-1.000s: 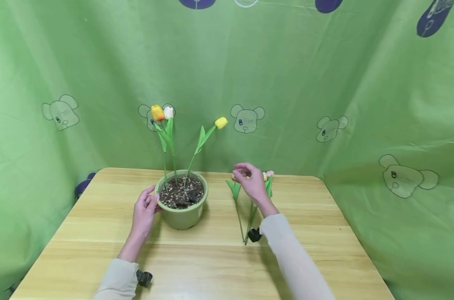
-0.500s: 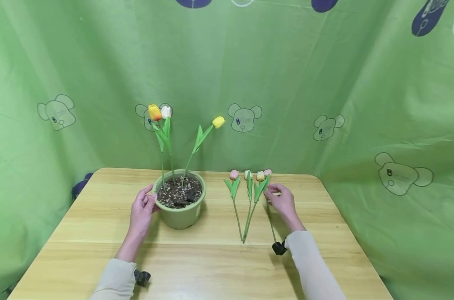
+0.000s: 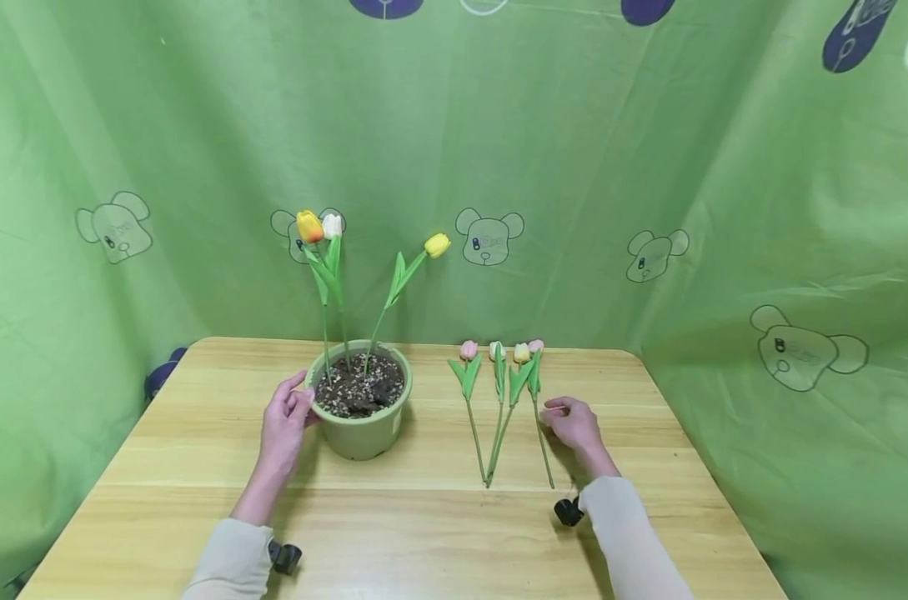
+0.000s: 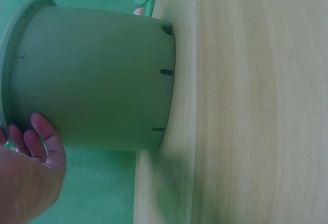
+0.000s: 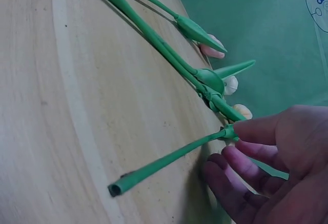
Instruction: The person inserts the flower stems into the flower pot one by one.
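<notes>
Holding pot (image 3: 362,435) with curled left hand (image 3: 284,414), right hand (image 3: 575,425) released just beside rightmost tulip (image 3: 534,382).

A wood-grained table (image 3: 423,533) carries a green pot (image 3: 359,437) and four tulips (image 3: 519,387)

Left hand (image 3: 284,415) curled, right hand (image 3: 576,425) relaxed

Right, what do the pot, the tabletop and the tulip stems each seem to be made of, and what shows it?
Pot: probably moulded plastic, matt green; its wall is smooth and even, with slots at the base.
Tabletop: wood or wood-look laminate; pale, streaked grain with a soft sheen.
Tulip stems: likely plastic; smooth, even green, with a dark centre at one blunt end.
</notes>
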